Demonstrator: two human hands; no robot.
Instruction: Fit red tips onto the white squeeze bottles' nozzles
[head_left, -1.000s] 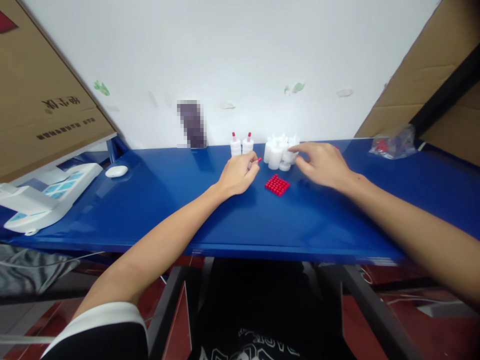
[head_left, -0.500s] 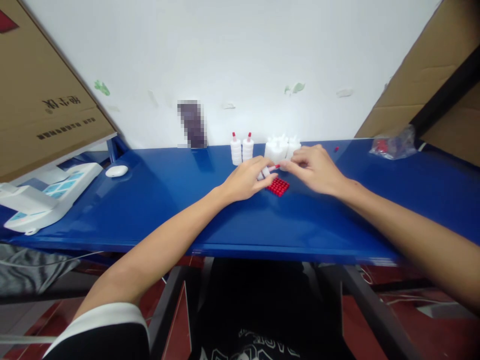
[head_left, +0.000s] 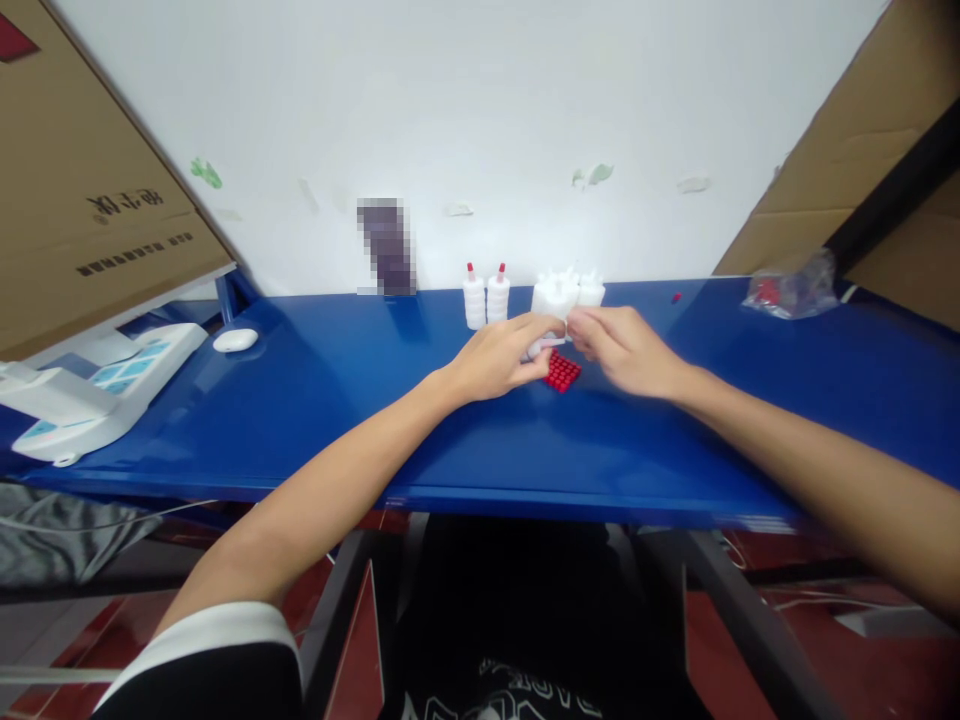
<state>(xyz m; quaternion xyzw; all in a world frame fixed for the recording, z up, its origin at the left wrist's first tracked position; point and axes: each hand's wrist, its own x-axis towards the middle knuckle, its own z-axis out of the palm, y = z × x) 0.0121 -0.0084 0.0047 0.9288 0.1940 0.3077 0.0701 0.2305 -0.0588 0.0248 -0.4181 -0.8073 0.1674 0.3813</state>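
Observation:
My left hand and my right hand meet above the blue table, fingers closed together on a small white bottle held between them. Just below the fingers lies a square block of several red caps. Behind the hands stands a cluster of uncapped white bottles. Two white bottles with red caps stand left of that cluster by the wall. Which hand carries a cap is hidden by the fingers.
A white scale with a keypad and a white mouse sit at the left. A clear bag with red bits lies at the far right. One loose red cap lies behind my right hand. Cardboard boxes flank both sides.
My right hand left the bottle cluster with a white bottle and came toward the left hand. My left hand, pinching a red cap, moved right. Both now meet over the red caps.

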